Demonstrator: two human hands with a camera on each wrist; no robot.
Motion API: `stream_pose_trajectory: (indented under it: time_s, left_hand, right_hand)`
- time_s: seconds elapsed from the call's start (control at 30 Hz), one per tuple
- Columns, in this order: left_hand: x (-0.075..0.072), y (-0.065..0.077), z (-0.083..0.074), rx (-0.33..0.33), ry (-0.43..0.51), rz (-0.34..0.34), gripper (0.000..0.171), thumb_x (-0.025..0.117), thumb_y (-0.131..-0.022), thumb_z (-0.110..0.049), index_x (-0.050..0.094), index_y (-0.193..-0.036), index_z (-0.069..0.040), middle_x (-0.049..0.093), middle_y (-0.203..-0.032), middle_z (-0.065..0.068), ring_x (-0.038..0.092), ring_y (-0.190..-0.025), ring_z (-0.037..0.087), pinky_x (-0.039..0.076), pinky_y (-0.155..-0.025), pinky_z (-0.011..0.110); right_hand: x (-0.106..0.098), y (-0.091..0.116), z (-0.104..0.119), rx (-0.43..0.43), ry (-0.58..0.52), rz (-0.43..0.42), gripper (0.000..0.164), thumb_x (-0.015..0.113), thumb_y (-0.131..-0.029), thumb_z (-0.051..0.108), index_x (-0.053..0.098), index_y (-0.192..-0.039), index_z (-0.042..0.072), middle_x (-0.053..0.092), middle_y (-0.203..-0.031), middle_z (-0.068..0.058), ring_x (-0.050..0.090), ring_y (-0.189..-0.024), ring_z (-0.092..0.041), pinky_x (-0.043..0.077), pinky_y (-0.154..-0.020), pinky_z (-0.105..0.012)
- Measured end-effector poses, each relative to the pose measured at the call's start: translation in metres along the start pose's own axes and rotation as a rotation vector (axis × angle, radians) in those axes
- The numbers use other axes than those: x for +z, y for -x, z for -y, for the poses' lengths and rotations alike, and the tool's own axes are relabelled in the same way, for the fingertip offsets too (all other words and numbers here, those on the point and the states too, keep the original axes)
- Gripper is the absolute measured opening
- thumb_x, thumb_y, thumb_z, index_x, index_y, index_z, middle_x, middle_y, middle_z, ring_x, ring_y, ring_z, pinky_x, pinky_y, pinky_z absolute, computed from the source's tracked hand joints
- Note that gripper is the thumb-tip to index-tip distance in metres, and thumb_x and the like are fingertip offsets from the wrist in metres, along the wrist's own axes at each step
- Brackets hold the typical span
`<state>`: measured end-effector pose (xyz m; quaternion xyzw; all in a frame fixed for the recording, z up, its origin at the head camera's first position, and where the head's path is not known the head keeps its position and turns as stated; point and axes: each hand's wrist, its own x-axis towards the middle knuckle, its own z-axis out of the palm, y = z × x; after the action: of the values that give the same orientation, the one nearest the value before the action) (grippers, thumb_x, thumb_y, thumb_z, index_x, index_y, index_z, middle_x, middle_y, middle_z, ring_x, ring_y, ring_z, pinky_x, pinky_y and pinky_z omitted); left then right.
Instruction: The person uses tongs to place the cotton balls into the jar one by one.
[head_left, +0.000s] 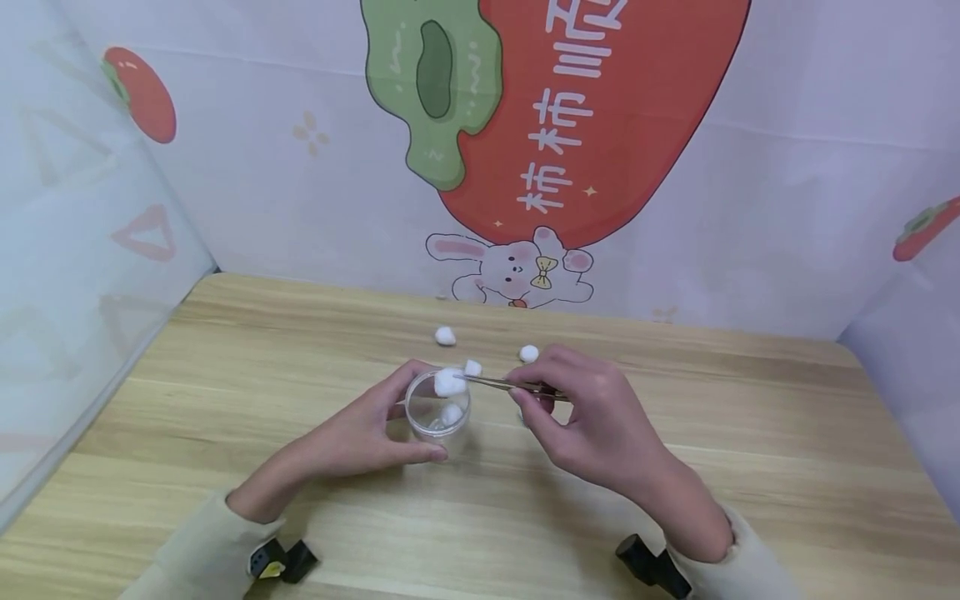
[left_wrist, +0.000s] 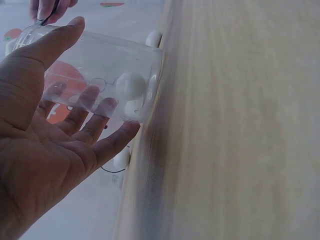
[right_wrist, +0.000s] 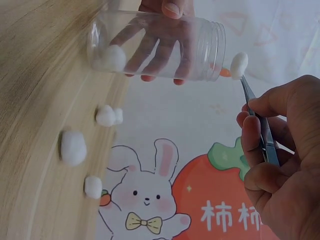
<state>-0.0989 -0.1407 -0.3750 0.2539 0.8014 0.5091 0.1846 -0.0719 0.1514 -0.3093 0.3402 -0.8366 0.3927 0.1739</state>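
Observation:
My left hand (head_left: 367,429) holds a clear plastic jar (left_wrist: 107,55) around its side, thumb on one side and fingers on the other. The jar stands upright on the table with its mouth uncovered. White cotton balls (left_wrist: 131,86) lie at its bottom. My right hand (head_left: 600,417) grips metal tweezers (right_wrist: 260,122) between thumb and fingers. At the tweezers' tips a cotton ball (right_wrist: 239,65) is pinched, just above the jar's mouth in the right wrist view.
Several loose cotton balls lie on the wooden table (head_left: 300,333) behind and right of the jar, among them one cotton ball (head_left: 446,336) farther back and another cotton ball (head_left: 528,354) near my right hand. A printed cloth backdrop (head_left: 247,167) rises behind the table.

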Motion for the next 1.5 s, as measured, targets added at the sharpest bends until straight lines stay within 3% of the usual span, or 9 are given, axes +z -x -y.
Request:
stream_pose_trajectory:
  time_s: [0.5,0.93,1.17,1.5]
  left_hand:
    - [-0.001,0.002,-0.002,-0.008,-0.002,-0.006,0.074,0.094,-0.081,-0.036,0.048,-0.139,-0.033,0.059,-0.144,-0.011,0.058,-0.137,0.016,0.051,-0.120,0.053]
    - [0.000,0.000,-0.003,0.002,-0.011,-0.008,0.074,0.093,-0.082,-0.037,0.048,-0.140,-0.035,0.059,-0.142,-0.011,0.059,-0.134,0.014,0.051,-0.120,0.051]
    - [0.000,0.001,-0.002,0.006,-0.001,0.000,0.075,0.093,-0.082,-0.038,0.047,-0.141,-0.036,0.059,-0.143,-0.011,0.059,-0.135,0.014,0.051,-0.120,0.049]
    - [0.001,0.000,-0.002,-0.005,0.004,-0.002,0.073,0.093,-0.082,-0.035,0.049,-0.140,-0.034,0.061,-0.147,-0.008,0.056,-0.143,0.015,0.050,-0.121,0.050]
  right_hand:
    - [0.008,0.004,-0.001,0.033,0.097,0.049,0.017,0.080,-0.088,0.002,0.080,-0.099,0.015,0.062,-0.081,0.009,0.053,-0.072,0.000,0.042,-0.056,-0.007]
    - [0.006,0.006,-0.005,0.059,0.116,0.075,0.016,0.080,-0.089,0.004,0.080,-0.100,0.016,0.064,-0.083,0.010,0.054,-0.072,0.000,0.046,-0.058,-0.010]
    - [0.000,0.009,-0.002,0.092,0.132,0.103,0.017,0.081,-0.089,0.005,0.080,-0.102,0.016,0.067,-0.087,0.011,0.058,-0.073,0.000,0.053,-0.062,-0.014]
    - [-0.010,0.023,-0.007,0.092,0.146,0.085,0.023,0.082,-0.086,0.002,0.079,-0.101,0.021,0.063,-0.083,0.016,0.055,-0.074,0.002,0.049,-0.062,-0.012]
